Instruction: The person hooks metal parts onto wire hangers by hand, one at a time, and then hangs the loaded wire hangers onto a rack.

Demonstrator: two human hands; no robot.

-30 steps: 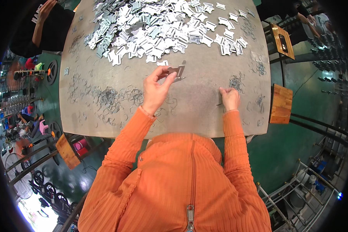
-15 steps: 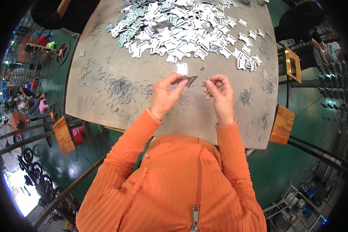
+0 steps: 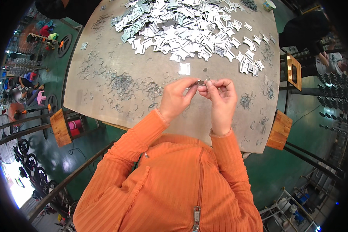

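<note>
1. Tabletop (image 3: 152,63), dull brown-grey, fills the centre and upper middle of the frame. A pile of flat metal plates (image 3: 189,33) covers its top part, and thin bent wires (image 3: 121,82) lie tangled left of centre. A cup (image 3: 270,4) stands at the upper right corner.
2. Around it spreads a green floor (image 3: 265,179), with one wooden stool (image 3: 280,129) at the right and another wooden seat (image 3: 60,128) at the left of the frame. A person in dark clothing (image 3: 305,33) is at the upper right.
3. Near the centre of the frame is a small metal piece (image 3: 200,82), dark grey with a slight shine; fingers hide most of it, so its full outline cannot be told.
4. It sits between the two hands, above the table. The left hand (image 3: 176,98) pinches it, thumb and fingers drawn narrow.
5. The right hand (image 3: 222,96) meets it from the right, thumb and forefinger close together; what they grip is too small to tell. A single bright plate (image 3: 185,69) lies just above the left hand in the frame.
</note>
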